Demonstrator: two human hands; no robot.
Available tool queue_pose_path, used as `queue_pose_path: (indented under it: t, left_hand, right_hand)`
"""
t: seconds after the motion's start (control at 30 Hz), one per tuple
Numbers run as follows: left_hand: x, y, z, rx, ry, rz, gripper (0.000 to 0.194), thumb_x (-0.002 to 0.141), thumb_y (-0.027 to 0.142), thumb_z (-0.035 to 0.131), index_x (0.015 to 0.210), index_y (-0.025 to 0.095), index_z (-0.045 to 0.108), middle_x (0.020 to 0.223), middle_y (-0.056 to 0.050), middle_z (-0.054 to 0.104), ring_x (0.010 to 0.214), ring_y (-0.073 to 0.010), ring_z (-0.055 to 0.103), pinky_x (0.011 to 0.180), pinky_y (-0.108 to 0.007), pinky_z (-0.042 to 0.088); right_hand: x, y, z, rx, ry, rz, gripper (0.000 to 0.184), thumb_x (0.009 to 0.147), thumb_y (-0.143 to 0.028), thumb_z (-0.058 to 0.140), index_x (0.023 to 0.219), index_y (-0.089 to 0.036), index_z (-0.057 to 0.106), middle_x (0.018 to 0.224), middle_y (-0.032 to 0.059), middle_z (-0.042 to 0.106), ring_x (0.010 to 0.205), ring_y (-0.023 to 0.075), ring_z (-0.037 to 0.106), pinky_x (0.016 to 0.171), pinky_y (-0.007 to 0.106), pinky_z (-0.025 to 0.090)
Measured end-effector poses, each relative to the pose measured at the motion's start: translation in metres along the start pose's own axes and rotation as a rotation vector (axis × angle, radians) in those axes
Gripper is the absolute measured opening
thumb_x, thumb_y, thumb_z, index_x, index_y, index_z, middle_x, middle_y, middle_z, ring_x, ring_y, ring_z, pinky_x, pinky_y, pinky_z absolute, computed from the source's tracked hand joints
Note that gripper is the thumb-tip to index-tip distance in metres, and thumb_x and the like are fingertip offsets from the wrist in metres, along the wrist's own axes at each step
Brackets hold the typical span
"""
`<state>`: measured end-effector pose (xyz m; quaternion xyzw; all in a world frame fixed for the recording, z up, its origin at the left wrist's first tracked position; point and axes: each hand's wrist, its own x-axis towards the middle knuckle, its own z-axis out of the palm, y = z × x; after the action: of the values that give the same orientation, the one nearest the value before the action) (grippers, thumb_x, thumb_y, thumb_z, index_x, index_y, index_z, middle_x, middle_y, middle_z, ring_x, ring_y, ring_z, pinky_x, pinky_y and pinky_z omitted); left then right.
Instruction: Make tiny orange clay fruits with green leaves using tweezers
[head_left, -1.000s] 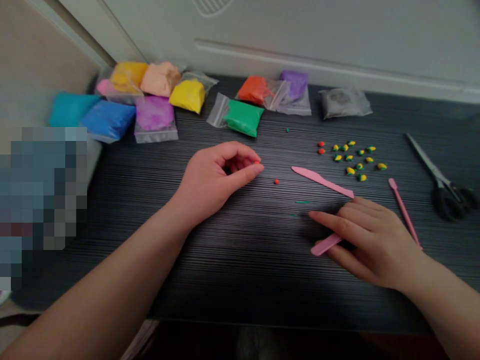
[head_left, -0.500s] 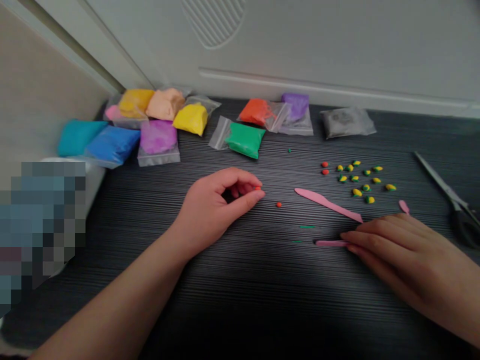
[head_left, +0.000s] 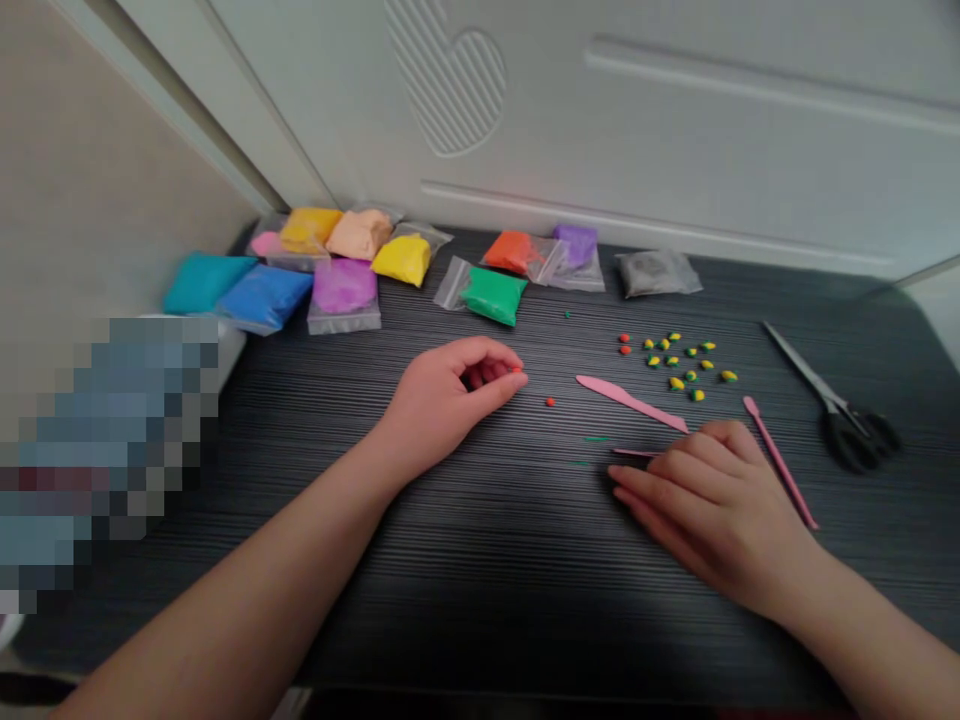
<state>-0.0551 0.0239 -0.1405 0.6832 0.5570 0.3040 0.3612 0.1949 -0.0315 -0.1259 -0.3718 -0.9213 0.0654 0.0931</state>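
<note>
My left hand (head_left: 457, 400) is closed in a pinch, with a tiny orange-red clay ball (head_left: 517, 370) between thumb and fingertips. Another orange-red ball (head_left: 550, 402) lies on the dark table just right of it. A thin pink clay tool (head_left: 634, 453) sticks out of my right hand (head_left: 712, 495), whose fingers are closed round it; its rest is hidden. Those fingertips are close to two thin green clay strands (head_left: 597, 438). A pink plastic knife (head_left: 630, 400) lies beyond this hand, and a second slim pink tool (head_left: 780, 462) lies to its right.
Several yellow-and-green clay pieces (head_left: 676, 384) and two red ones (head_left: 624, 350) lie at centre right. Black-handled scissors (head_left: 832, 400) are farther right. Bags of coloured clay, including a green one (head_left: 493, 296), line the back by the white panel (head_left: 675, 150). A green crumb (head_left: 567, 314) lies nearby.
My right hand has shifted left toward the green strands, uncovering the slim pink tool on its right. My left hand keeps its pinch on the ball. The camera view has shifted too.
</note>
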Motion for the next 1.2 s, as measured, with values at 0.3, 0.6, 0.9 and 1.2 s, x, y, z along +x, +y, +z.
queue_pose_path:
  t: [0.3,0.6,0.9,1.2]
  left_hand:
    - [0.000,0.000,0.001,0.022,0.013,0.034,0.024,0.074,0.039,0.053,0.083,0.019,0.062,0.072,0.000,0.062,0.063,-0.0116,0.053,0.059,-0.023,0.040]
    - [0.000,0.001,0.000,-0.002,0.021,0.026,0.022,0.073,0.037,0.054,0.081,0.019,0.063,0.071,0.000,0.063,0.061,-0.0115,0.054,0.059,-0.023,0.040]
    - [0.000,-0.002,-0.001,-0.028,-0.021,0.044,0.023,0.074,0.040,0.053,0.082,0.020,0.062,0.071,0.001,0.061,0.062,-0.0113,0.052,0.057,-0.022,0.040]
    - [-0.001,-0.004,-0.002,-0.047,-0.032,0.103,0.025,0.075,0.042,0.051,0.082,0.020,0.061,0.072,0.000,0.061,0.064,-0.0127,0.052,0.059,-0.024,0.040]
  right_hand:
    - [0.008,-0.009,0.010,-0.127,0.031,-0.010,0.038,0.079,-0.037,0.050,0.116,-0.025,0.052,0.084,0.0028,0.060,0.077,0.0171,0.045,0.076,0.039,0.025]
    - [-0.001,-0.020,0.013,-0.191,-0.096,0.018,0.054,0.079,-0.050,0.043,0.125,-0.022,0.042,0.090,0.0062,0.057,0.079,0.0204,0.044,0.076,0.043,0.025]
    - [0.010,0.005,0.003,-0.168,0.172,0.189,0.032,0.077,-0.032,0.054,0.108,-0.024,0.056,0.094,0.0062,0.057,0.083,0.0186,0.049,0.078,0.038,0.030]
    - [0.049,0.014,-0.007,-0.245,-0.115,0.300,0.029,0.086,-0.029,0.036,0.081,-0.016,0.061,0.080,0.0069,0.061,0.075,0.0159,0.056,0.067,0.027,0.036]
